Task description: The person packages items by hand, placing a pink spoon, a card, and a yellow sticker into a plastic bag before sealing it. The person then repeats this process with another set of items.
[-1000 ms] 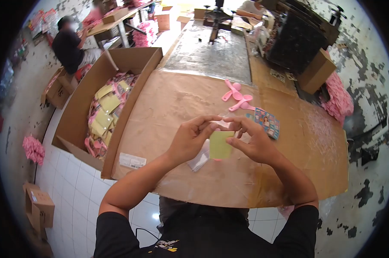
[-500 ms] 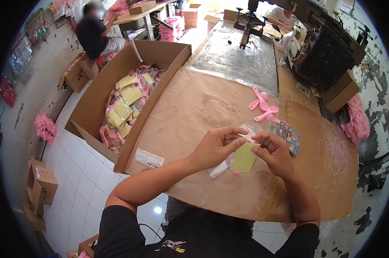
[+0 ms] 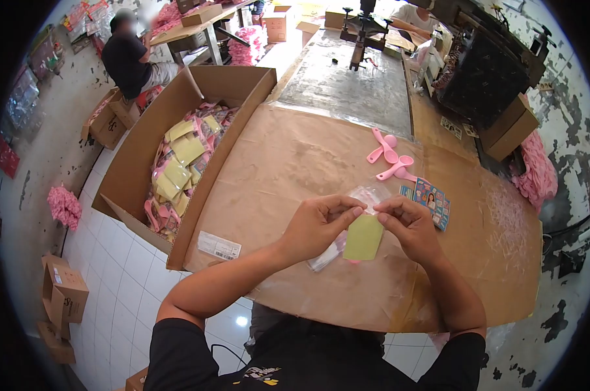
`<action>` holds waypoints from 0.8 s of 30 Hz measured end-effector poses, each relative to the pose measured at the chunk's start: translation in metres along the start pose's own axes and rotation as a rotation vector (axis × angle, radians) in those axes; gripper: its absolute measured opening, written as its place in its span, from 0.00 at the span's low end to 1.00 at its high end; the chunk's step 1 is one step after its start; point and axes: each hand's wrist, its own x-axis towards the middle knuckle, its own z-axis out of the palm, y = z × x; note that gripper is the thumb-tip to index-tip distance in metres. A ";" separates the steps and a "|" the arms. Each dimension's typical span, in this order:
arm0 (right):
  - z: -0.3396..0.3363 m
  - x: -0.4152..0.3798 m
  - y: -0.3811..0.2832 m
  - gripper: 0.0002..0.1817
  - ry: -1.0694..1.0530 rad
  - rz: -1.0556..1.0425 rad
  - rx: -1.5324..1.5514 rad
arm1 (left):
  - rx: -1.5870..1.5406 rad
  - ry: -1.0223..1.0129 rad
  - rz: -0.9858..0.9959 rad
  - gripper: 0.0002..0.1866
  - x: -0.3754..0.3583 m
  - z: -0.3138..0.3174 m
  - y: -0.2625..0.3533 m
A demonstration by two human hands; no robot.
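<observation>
My left hand (image 3: 319,227) and my right hand (image 3: 411,227) come together over the cardboard-covered table, fingertips pinching the top of a small clear plastic bag (image 3: 371,208). A pale yellow card (image 3: 362,238) hangs below my fingers, apparently inside this bag. A bit of pink shows at its lower edge. Partly hidden behind the card lie more clear bags (image 3: 325,260). Beyond my right hand is a stack of printed cards (image 3: 433,203). Pink measuring spoons (image 3: 390,155) lie farther up the table.
On the left, a large open carton (image 3: 224,163) holds many packed bags (image 3: 185,151) with yellow cards. A metal plate (image 3: 347,88) and a dark machine (image 3: 480,75) stand beyond. One person (image 3: 127,62) sits at the back left; another (image 3: 412,23) is at the back right.
My right hand has shifted its pinch from the card's upper corner to the bag's top, close beside my left fingertips. The whole view has shifted slightly.
</observation>
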 end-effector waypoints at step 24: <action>-0.014 0.005 0.004 0.09 -0.024 -0.034 -0.007 | 0.106 -0.141 0.018 0.16 0.008 -0.018 0.004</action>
